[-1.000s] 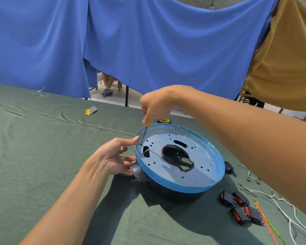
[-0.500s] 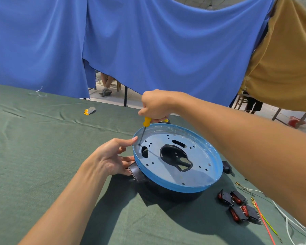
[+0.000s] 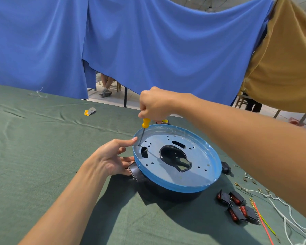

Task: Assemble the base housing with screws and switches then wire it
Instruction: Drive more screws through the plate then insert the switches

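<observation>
**Inspector:** Which step is in hand?

**Assessor:** Screw fixing, by my reading. The base housing (image 3: 175, 187) sits on the green table cloth (image 3: 42, 156), right of centre. It is blue-rimmed, with a perforated metal plate (image 3: 198, 156) across its top. The right hand (image 3: 155, 105) is closed round the yellow handle of a screwdriver (image 3: 145, 123). The shaft is near upright and the tip is set at a hole by the plate's left edge.

**Inspector:** The other hand?

**Assessor:** The left hand (image 3: 111, 157) steadies the housing. Its fingers are extended, the index tip touches the blue rim, and the others reach toward the black side handle (image 3: 137, 172). It grips nothing.

**Inspector:** What does the next move call for?

**Assessor:** As a judgement only: downward pressure with the shaft in line with the hole, and the left hand bracing against rotation. The rocker switches (image 3: 237, 206) lie loose on the cloth near the housing's right front. White wires (image 3: 279, 209) and coloured leads (image 3: 262, 222) lie just beside them. None is fitted, so switches and wiring appear outstanding.

**Inspector:** What is not verified?

**Assessor:** Whether a screw sits under the tip is too small to tell. The right hand's fingertips are hidden behind its back. A roll (image 3: 165, 121), possibly tape, is mostly covered by that hand. The wires are cut off at the frame's right edge.
</observation>
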Motion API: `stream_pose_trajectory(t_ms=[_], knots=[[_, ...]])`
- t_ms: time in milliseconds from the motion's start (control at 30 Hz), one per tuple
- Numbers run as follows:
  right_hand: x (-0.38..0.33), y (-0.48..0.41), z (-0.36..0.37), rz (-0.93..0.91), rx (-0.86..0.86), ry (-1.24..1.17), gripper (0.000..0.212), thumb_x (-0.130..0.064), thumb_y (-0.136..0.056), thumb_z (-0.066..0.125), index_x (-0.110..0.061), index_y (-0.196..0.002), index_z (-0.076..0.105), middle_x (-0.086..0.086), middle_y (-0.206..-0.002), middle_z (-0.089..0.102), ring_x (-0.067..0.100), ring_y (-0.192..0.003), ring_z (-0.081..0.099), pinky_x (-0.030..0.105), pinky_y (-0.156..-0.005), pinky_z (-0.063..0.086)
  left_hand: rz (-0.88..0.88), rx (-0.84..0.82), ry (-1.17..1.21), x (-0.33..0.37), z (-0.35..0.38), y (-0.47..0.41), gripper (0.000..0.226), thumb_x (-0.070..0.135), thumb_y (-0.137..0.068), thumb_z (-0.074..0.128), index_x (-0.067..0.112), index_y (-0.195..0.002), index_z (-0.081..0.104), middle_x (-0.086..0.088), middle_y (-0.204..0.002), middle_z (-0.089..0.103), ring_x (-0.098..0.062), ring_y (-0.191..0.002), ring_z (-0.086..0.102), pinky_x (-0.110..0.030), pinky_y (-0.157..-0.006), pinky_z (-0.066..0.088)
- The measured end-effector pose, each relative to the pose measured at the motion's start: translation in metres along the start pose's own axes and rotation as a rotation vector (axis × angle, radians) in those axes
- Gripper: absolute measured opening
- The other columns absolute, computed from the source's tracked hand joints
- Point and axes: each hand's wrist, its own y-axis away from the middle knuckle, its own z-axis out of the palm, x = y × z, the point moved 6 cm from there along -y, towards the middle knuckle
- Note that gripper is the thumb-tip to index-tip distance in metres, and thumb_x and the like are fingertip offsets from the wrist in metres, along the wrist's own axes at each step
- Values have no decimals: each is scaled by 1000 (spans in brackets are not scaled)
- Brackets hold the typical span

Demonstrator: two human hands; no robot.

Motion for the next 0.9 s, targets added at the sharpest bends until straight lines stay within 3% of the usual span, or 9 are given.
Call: stream_pose_trajectory(t_ms=[100,233,300,367,467,633,767,900], knots=[[3,-7,8,44,-15,-14,43,-29,-101,44,-11,-62,44,7,-58,51,27,-59,51,31,-52,42,-1,-4,5,0,0,0,73,13,-49,85,12,-110,45,-28,-116,56,-43,-104,64,-63,-96,45],[5,-5,10,89,-173,-48,42,-48,-97,48,-15,-72,52,0,-63,55,18,-52,57,24,-51,44,-9,-8,24,-1,-1,1,82,16,-42,88,13,-110,43,-27,-111,58,-42,-91,69,-60,-84,52],[3,-2,3,41,-175,-47,22,-35,-94,59,-14,-85,62,-1,-67,60,14,-53,61,20,-47,45,-13,-6,30,-1,-2,1,83,20,-46,88,13,-116,43,-28,-112,58,-43,-87,70,-63,-84,52],[-1,0,-7,-5,-88,-71,8,-18,-90,64,-16,-85,69,-3,-65,65,9,-54,66,19,-47,50,-16,2,33,-1,-3,0,85,20,-50,87,14,-121,41,-29,-112,58,-43,-85,71,-65,-83,51],[-6,2,-9,-29,-8,-83,16,-10,-89,62,-19,-76,67,2,-66,67,-4,-47,60,26,-61,57,-10,23,34,-2,-5,-1,91,16,-55,85,14,-131,36,-29,-115,57,-43,-92,70,-63,-83,52],[-9,0,-5,11,26,24,20,-2,-86,60,-13,-70,54,4,-63,58,10,-55,48,42,-71,59,3,26,25,-1,-5,-2,100,14,-54,85,12,-138,30,-31,-115,57,-44,-95,68,-63,-84,51],[-8,-8,0,58,-21,11,32,-1,-86,48,-11,-56,50,7,-57,62,21,-54,56,37,-64,57,10,31,15,-1,-4,-1,100,13,-55,84,12,-139,29,-30,-113,58,-45,-95,67,-65,-85,50],[-3,-18,6,135,-63,-4,30,-3,-91,42,-5,-65,55,0,-38,57,12,-33,50,23,-49,47,8,41,23,-2,-4,1,100,14,-56,84,11,-139,29,-31,-114,58,-45,-93,68,-63,-81,52]])
